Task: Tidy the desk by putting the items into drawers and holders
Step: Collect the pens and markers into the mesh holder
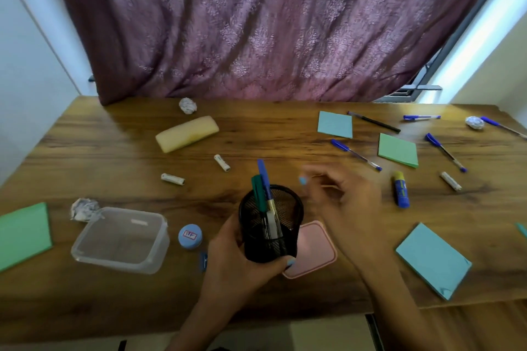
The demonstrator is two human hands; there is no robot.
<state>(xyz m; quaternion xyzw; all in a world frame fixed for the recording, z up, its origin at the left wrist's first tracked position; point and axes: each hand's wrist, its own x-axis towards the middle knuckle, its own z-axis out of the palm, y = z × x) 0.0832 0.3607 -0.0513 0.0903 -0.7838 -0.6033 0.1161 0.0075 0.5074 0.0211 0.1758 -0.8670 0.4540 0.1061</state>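
My left hand [242, 253] grips a black mesh pen holder [271, 225] near the desk's front middle. A blue pen, a green pen and a white one stand in it. My right hand [345, 205] hovers just right of the holder, blurred, fingers loosely spread and holding nothing. Several blue pens [356, 154] and a black pen [373, 122] lie scattered at the right. A blue glue stick [400, 193] lies right of my right hand. Sticky-note pads lie about: blue [335, 124], green [398, 150], blue [433, 261].
A clear plastic box [119, 239] stands at the left, its pink lid [313, 251] behind the holder. Batteries [172, 179], crumpled paper balls [187, 106], a yellow sponge [186, 133], a blue cap [190, 236] and a green pad [24, 234] lie on the wooden desk [114, 293].
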